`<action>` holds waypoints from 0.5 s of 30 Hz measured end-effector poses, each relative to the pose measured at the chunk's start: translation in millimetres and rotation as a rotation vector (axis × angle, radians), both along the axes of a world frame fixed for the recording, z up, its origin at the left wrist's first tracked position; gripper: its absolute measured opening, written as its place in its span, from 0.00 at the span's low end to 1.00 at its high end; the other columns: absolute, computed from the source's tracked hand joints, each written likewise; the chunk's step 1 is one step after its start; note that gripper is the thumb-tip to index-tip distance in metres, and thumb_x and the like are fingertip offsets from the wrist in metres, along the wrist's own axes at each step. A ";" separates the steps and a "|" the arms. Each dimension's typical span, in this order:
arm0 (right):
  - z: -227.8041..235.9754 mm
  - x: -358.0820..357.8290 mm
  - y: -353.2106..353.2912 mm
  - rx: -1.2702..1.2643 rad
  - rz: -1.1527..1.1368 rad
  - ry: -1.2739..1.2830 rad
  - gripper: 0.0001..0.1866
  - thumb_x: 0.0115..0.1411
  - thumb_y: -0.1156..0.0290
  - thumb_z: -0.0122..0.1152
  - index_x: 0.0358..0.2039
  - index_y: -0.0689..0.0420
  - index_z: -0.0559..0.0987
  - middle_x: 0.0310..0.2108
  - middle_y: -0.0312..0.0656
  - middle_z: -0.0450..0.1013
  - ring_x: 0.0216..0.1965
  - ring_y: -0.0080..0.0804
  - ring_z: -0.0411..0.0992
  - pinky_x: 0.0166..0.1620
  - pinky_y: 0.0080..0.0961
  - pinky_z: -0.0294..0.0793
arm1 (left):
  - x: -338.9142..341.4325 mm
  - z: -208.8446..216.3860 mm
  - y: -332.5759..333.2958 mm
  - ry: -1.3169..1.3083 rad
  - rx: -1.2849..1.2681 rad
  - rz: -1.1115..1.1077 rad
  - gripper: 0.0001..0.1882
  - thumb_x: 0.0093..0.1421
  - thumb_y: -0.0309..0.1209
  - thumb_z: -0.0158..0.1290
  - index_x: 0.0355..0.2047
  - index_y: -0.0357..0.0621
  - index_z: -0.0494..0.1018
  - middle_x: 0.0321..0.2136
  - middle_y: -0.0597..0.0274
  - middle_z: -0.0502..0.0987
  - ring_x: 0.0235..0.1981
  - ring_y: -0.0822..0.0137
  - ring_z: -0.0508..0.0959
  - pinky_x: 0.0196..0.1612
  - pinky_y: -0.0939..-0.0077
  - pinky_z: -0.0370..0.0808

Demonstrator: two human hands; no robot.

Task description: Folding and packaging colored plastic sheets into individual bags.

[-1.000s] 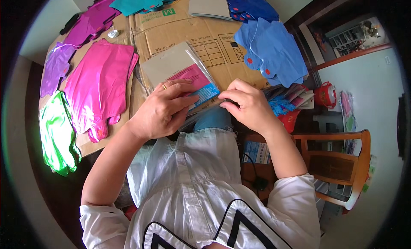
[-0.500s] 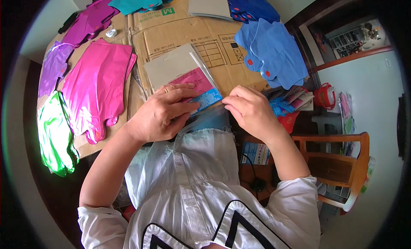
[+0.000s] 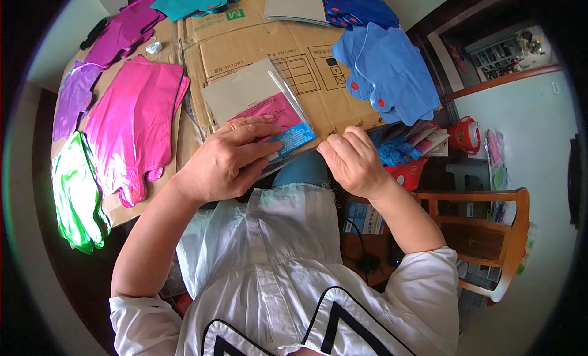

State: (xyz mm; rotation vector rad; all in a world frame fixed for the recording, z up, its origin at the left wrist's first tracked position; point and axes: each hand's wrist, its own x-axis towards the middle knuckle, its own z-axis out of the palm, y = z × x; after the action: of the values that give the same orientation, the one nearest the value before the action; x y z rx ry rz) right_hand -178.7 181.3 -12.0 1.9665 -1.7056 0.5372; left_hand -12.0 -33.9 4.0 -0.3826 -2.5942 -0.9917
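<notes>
A clear plastic packet lies on the cardboard near the table's front edge. Inside it are a pale grey card and a pink and blue printed piece. My left hand presses on its near part, fingers stretched across the printed piece and thumb by the near edge. Just right of the packet's blue corner is my right hand, fingers pinched together and raised off the packet. Whatever sits in that pinch is too small to make out. Clear film shows along the packet's near edge, below my left fingers.
Flat glossy pieces lie around the cardboard: pink, green, purple, magenta, teal, light blue and dark blue. Grey cards lie at the back. A wooden chair stands right.
My right hand has drawn slightly away from the packet's near corner, and the film stretched between my hands no longer reaches it. My left hand stays on the packet.
</notes>
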 end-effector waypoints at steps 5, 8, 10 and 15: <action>-3.9 3.9 6.8 0.045 -0.025 -0.108 0.06 0.54 0.76 0.59 0.30 0.64 0.74 0.28 0.41 0.65 0.30 0.37 0.66 0.40 0.35 0.69 | -0.1 0.6 1.0 0.045 -0.035 0.027 0.17 0.47 0.20 0.57 0.41 0.37 0.78 0.48 0.50 0.75 0.52 0.50 0.74 0.55 0.60 0.71; -4.2 16.0 21.4 0.162 0.071 -0.238 0.06 0.52 0.76 0.62 0.30 0.61 0.74 0.30 0.42 0.67 0.31 0.40 0.68 0.39 0.36 0.70 | 1.5 -1.3 -0.4 0.037 -0.031 0.027 0.17 0.47 0.20 0.57 0.41 0.37 0.78 0.48 0.50 0.75 0.52 0.50 0.74 0.55 0.60 0.71; -3.9 38.3 37.2 0.306 0.183 -0.445 0.06 0.51 0.76 0.63 0.29 0.59 0.74 0.31 0.42 0.69 0.33 0.40 0.69 0.39 0.35 0.70 | -0.2 -1.3 -0.7 0.037 -0.029 0.016 0.17 0.47 0.20 0.56 0.41 0.37 0.78 0.48 0.50 0.75 0.52 0.50 0.74 0.55 0.60 0.71; 8.3 49.0 48.9 0.259 0.026 -0.763 0.07 0.51 0.79 0.65 0.29 0.59 0.75 0.31 0.41 0.71 0.33 0.37 0.72 0.36 0.31 0.73 | 1.6 -1.7 0.2 0.002 -0.008 0.015 0.17 0.48 0.19 0.56 0.42 0.36 0.77 0.48 0.48 0.75 0.53 0.49 0.73 0.56 0.59 0.70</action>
State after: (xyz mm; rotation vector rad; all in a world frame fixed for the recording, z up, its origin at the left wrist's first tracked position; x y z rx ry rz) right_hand -129.7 230.2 -3.7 2.1077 -2.2825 1.2522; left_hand -10.4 -33.6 2.4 -0.3661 -2.5962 -0.9757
